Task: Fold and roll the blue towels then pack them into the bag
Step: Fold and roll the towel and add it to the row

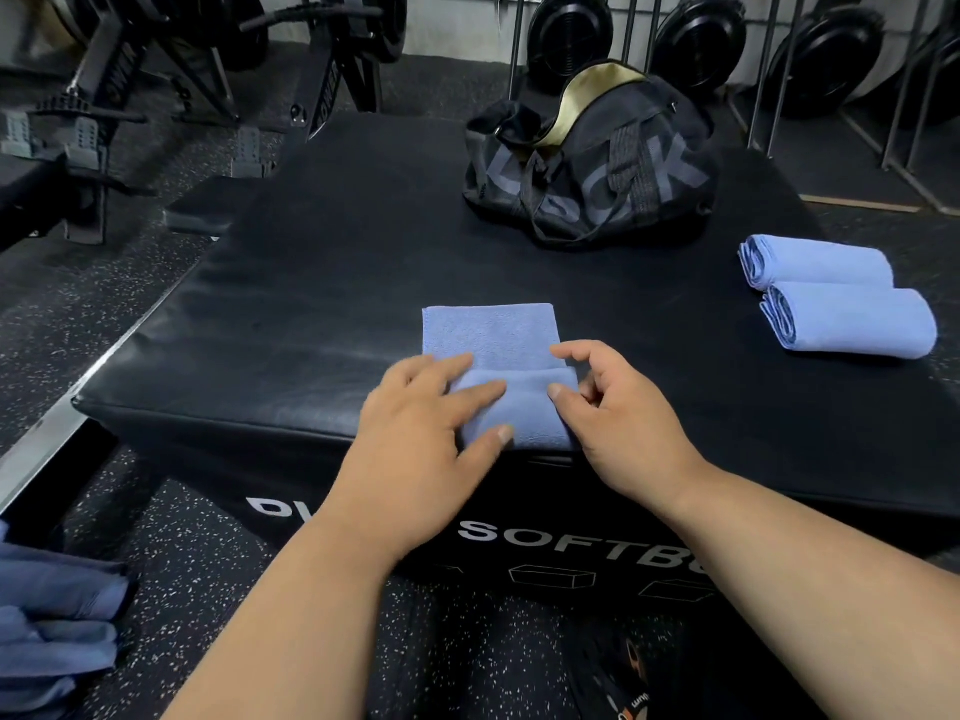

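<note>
I am looking down on a black padded box [322, 304] that serves as my work surface; near its front edge lies a blue towel [493, 340], folded into a narrow strip that runs away from me, with its near end turned up into the beginning of a roll. My left hand [415, 433] lies on the left part of that roll with its fingers stretched out flat, pressing on the cloth, the thumb at the near edge; my right hand [618, 418] sits at the right end of the roll with its fingers curled, and it seems to pinch the towel's edge between thumb and forefinger, though the contact is half hidden by the knuckles and I cannot be sure.

At the far side of the box stands the black bag [592, 163], its mouth open and a pale gold lining showing; it is well apart from the towel under my hands. On the right of the box, two rolled towels [831, 298] lie side by side, touching, their spiral ends turned to the left. On the speckled floor at the near left is a loose pile of blue towels [57, 621]; black weight plates [569, 39] stand in a rack behind the bag.
</note>
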The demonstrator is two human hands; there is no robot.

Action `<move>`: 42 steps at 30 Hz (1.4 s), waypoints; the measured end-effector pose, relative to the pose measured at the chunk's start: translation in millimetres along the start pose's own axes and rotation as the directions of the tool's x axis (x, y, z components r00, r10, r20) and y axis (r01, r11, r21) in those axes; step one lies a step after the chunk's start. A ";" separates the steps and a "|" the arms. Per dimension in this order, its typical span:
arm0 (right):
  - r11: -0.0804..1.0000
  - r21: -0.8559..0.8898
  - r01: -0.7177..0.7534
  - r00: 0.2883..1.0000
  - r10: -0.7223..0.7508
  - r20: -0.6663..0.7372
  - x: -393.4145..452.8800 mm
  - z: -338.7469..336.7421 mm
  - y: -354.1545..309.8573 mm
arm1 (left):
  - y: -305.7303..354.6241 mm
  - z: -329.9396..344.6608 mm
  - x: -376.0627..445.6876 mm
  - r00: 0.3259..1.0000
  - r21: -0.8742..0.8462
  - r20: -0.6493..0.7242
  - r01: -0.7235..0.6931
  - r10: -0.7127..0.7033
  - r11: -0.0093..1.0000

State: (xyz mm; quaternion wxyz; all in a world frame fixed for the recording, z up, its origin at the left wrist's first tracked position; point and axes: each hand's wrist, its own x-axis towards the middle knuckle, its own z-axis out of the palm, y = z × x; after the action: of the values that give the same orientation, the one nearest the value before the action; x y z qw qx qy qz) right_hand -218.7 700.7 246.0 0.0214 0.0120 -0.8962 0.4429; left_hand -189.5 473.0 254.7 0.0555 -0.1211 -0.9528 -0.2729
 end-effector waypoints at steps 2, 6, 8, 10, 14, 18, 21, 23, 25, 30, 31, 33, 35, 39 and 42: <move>1.000 -0.007 0.009 0.999 -0.009 -0.033 -1.7 -0.8 -0.6 | -7.6 2.3 -2.0 0.993 -0.036 0.109 0.036 -0.031 0.999; 0.889 -0.287 0.356 0.921 -0.386 -0.054 -8.6 5.3 1.6 | -12.9 -0.9 -3.1 0.984 -0.068 0.179 0.032 -0.019 0.997; 0.828 -0.330 0.454 0.888 -0.450 0.091 -9.0 8.5 6.6 | -15.2 -1.5 -3.5 0.977 -0.042 0.212 0.015 -0.005 0.999; 0.848 -0.306 0.433 0.901 -0.395 0.180 -8.4 5.3 8.8 | -20.9 -2.9 -2.8 0.978 -0.026 0.206 -0.011 0.016 1.000; 0.830 -0.344 0.439 0.892 -0.358 0.276 -7.1 -5.6 10.5 | -33.7 -10.2 -0.7 0.991 -0.176 0.137 0.027 -0.003 0.984; 0.882 -0.257 0.394 0.912 -0.343 0.224 -5.9 -10.5 9.1 | -29.7 -20.7 -3.7 0.991 -0.311 0.110 0.104 -0.073 0.945; 0.976 0.037 0.212 0.970 -0.215 0.110 -3.7 -16.4 1.5 | -22.3 -26.7 -2.9 0.990 -0.457 0.065 0.143 -0.128 0.878; 0.974 0.186 0.130 0.982 -0.153 0.109 0.5 -17.5 -3.0 | -19.5 -27.2 -1.0 0.977 -0.510 0.033 0.197 -0.210 0.837; 0.978 0.196 0.074 0.990 -0.097 0.106 3.1 -15.7 -6.3 | -18.6 -24.5 0.4 0.955 -0.509 0.019 0.264 -0.295 0.820; 0.989 0.149 -0.012 0.998 0.002 0.069 9.4 -6.5 -4.8 | -12.9 -18.4 3.1 0.898 -0.438 0.015 0.401 -0.440 0.804; 0.987 0.159 -0.018 0.998 0.007 0.069 10.5 -5.2 -5.2 | -11.2 -17.9 3.7 0.888 -0.421 0.011 0.421 -0.460 0.803; 0.988 0.152 -0.014 0.998 0.005 0.059 12.1 -2.3 -4.4 | -8.2 -16.8 5.3 0.868 -0.382 -0.001 0.459 -0.497 0.802; 0.991 0.130 0.009 0.999 -0.015 0.048 12.8 0.2 -5.1 | -4.9 -15.1 6.4 0.849 -0.350 -0.016 0.490 -0.528 0.798; 0.996 0.079 0.032 0.998 -0.036 0.046 14.2 3.2 -2.1 | -2.5 -10.0 7.2 0.838 -0.233 -0.094 0.506 -0.537 0.831; 0.999 0.030 0.045 0.997 -0.047 0.064 14.7 3.5 -2.2 | -3.7 -8.5 9.4 0.833 -0.231 -0.110 0.510 -0.543 0.829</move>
State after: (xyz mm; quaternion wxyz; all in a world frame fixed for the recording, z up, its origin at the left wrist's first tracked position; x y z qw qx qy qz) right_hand -233.3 696.5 246.3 0.0026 0.0473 -0.8895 0.4545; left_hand -199.2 467.3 261.6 0.0475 0.1659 -0.9098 -0.3776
